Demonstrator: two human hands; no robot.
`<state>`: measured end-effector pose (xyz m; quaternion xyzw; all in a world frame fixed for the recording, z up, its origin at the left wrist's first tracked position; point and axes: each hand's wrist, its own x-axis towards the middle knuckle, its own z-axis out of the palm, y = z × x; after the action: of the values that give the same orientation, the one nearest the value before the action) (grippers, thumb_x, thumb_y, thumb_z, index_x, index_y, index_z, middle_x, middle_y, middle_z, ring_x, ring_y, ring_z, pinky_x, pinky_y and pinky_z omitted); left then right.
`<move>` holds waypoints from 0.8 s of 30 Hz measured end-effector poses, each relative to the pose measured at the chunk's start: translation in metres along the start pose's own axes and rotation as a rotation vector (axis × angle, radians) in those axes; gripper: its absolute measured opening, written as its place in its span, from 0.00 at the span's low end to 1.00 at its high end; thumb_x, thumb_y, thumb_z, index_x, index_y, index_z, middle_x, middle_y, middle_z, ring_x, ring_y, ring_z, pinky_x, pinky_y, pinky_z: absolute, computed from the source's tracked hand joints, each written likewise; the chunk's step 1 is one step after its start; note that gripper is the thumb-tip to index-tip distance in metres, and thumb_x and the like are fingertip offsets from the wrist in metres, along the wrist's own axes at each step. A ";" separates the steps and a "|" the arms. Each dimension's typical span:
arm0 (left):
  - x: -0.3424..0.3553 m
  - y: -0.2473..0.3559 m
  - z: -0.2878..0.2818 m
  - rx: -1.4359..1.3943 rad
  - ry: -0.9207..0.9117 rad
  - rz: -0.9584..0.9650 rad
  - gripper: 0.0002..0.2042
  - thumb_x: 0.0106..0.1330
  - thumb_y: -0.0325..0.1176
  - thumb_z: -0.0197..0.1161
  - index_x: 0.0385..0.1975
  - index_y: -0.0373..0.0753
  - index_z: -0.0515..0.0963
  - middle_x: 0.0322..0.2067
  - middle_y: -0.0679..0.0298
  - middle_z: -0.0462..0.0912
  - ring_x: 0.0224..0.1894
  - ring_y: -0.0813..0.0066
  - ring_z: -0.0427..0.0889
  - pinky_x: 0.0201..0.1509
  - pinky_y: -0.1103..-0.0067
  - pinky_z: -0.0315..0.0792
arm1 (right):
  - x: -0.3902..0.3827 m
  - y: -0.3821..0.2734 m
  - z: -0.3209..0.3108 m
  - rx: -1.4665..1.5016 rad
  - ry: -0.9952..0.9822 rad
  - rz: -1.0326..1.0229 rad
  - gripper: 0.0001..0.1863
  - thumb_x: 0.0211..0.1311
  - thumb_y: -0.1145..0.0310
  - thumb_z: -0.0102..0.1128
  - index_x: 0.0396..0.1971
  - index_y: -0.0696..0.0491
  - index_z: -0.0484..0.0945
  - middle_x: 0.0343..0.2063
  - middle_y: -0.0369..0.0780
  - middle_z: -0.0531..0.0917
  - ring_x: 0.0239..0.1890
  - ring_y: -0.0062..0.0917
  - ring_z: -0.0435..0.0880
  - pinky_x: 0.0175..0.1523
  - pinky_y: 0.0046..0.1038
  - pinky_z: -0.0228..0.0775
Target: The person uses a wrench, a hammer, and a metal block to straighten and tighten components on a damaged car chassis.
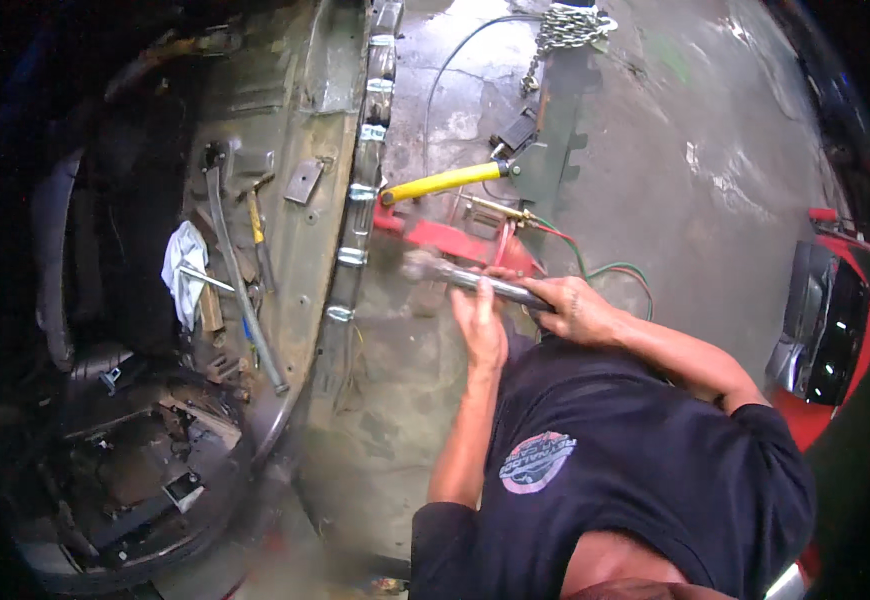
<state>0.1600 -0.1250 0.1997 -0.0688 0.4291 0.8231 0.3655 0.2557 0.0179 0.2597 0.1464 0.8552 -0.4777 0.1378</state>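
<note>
1. Both hands grip one metal bar (475, 282) at the centre of the frame; its blurred far end points to the left, near the clamped edge of the car sill (355, 215).
2. The left hand (482, 325) closes its fingers around the middle of the bar.
3. The right hand (577, 308) wraps around the near end of the bar.
4. A red jack (450, 240) with a yellow handle (445, 182) lies just above the hands.
5. Green and red hoses (610, 270) run on the floor at their right.
6. A chain (560, 30) lies at the top; a white rag (185, 265) and a hammer (258, 235) are at the left.
</note>
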 end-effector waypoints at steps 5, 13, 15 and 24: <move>0.037 0.079 -0.050 0.129 0.084 0.147 0.12 0.75 0.33 0.55 0.53 0.39 0.64 0.40 0.56 0.80 0.42 0.63 0.83 0.46 0.67 0.81 | 0.045 -0.052 0.015 0.021 -0.127 -0.014 0.33 0.55 0.75 0.60 0.64 0.57 0.65 0.43 0.55 0.82 0.47 0.52 0.82 0.51 0.47 0.74; 0.121 0.197 -0.135 0.338 0.324 0.258 0.08 0.74 0.34 0.57 0.44 0.39 0.69 0.30 0.63 0.78 0.25 0.72 0.79 0.24 0.74 0.76 | 0.020 -0.011 0.052 0.057 -0.154 0.151 0.29 0.61 0.64 0.61 0.63 0.53 0.69 0.36 0.58 0.83 0.44 0.52 0.83 0.51 0.48 0.73; 0.142 0.224 -0.158 0.538 0.383 0.248 0.06 0.73 0.33 0.57 0.41 0.38 0.70 0.29 0.63 0.77 0.23 0.74 0.77 0.21 0.77 0.71 | 0.013 0.002 0.049 -0.006 -0.047 0.226 0.28 0.61 0.64 0.61 0.61 0.52 0.70 0.36 0.56 0.84 0.43 0.51 0.83 0.50 0.47 0.73; 0.211 0.273 -0.210 1.702 0.368 0.519 0.19 0.64 0.30 0.63 0.49 0.22 0.77 0.41 0.38 0.84 0.43 0.39 0.82 0.50 0.58 0.72 | -0.071 0.087 0.055 0.010 0.252 0.587 0.25 0.61 0.67 0.60 0.58 0.54 0.74 0.33 0.52 0.85 0.38 0.45 0.85 0.46 0.42 0.75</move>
<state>-0.2149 -0.2688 0.1578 0.1929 0.9457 0.2606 0.0218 0.3596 0.0059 0.1915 0.4457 0.7844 -0.3997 0.1620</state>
